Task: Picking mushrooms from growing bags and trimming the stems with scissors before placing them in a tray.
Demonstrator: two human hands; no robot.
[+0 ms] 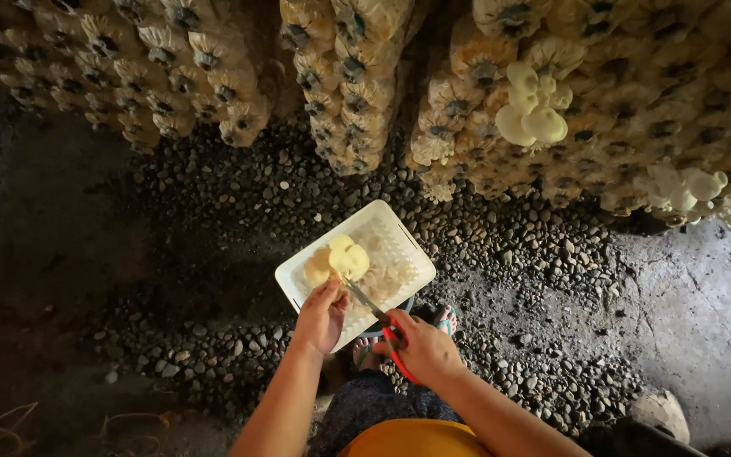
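looking down, the biggest thing in view was the stacked wall of mushroom grow bags (365,59), necks facing out, running across the top. two pale mushroom flushes sprouted from the right-hand stack: one cluster (535,106) up high, another (683,190) lower right. below lay a dark pebble floor (213,195), with smoother concrete (704,296) at right.

the white plastic basket (399,233) sat on the pebbles just in front of the person's feet, with some trimmed pieces inside it. a sandalled foot (446,320) showed just beside the basket's near corner.

the left hand (323,315) was pinching the stem end of a cut mushroom cluster (340,258), holding it over the basket. the right hand (420,347) was closed around the red handles of the scissors (382,326), blades pointing up-left toward the base of the cluster, just beneath the caps. blade opening too small to tell.

judgement on doing the trim well: keep the cluster over the basket so the caps drop in, cut close to the base to lose only the dirty stem, keep the left fingertips clear of the blade line, and support the caps lightly since they looked soft and likely to bruise.
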